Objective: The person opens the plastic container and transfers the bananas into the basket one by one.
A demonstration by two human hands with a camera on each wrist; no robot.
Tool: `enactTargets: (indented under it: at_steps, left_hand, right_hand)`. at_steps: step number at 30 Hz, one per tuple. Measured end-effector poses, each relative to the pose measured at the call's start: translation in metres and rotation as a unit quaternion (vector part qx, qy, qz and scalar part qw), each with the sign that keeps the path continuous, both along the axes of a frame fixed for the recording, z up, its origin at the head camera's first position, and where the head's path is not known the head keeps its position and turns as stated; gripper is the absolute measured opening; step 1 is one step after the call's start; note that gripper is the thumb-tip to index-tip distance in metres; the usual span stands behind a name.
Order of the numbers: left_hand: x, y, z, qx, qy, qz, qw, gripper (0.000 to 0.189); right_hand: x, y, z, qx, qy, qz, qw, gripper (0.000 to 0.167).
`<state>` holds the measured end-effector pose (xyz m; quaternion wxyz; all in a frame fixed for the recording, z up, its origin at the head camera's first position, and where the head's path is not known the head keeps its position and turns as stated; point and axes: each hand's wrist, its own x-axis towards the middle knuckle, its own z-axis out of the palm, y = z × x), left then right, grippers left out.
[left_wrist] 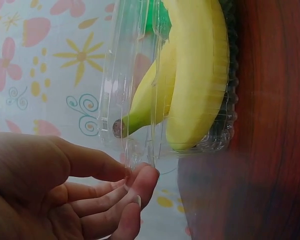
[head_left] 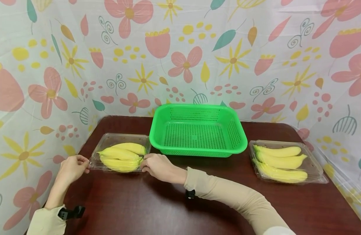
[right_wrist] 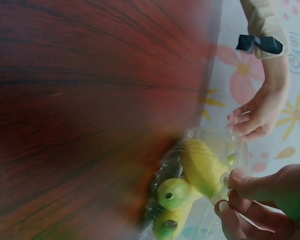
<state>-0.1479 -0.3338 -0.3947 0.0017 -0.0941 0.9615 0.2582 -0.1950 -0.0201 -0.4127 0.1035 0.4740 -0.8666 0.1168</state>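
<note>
A clear plastic clamshell box [head_left: 116, 138] with several bananas [head_left: 121, 153] inside lies at the left of the table. My left hand [head_left: 72, 168] pinches its near left corner; in the left wrist view, thumb and fingertips meet on the thin plastic edge [left_wrist: 140, 162]. At the near right corner, my right hand [head_left: 158, 167] also pinches the rim, and the right wrist view shows its thumb and forefinger on the clear plastic. The lid looks closed over the bananas.
A green perforated basket [head_left: 242, 143] stands at the back middle, just right of the box. Farther right lies a second clear box [head_left: 314, 163] of bananas. A floral curtain [head_left: 186, 88] hangs behind the dark wooden table [head_left: 133, 209].
</note>
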Motion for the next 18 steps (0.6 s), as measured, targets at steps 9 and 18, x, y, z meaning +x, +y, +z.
enactTargets:
  at_steps: [9, 18]
  left_hand:
    - [-0.0004, 0.0009, -0.0002, 0.003, 0.003, 0.001, 1.0000, 0.022]
    - [-0.0002, 0.0009, -0.0013, 0.001, 0.012, 0.006, 0.9999, 0.022]
  right_hand:
    - [0.0019, -0.0058, 0.0014, 0.079, 0.140, 0.022, 0.9867, 0.015]
    - [-0.0014, -0.0047, -0.0017, 0.105, 0.225, 0.050, 0.9673, 0.011]
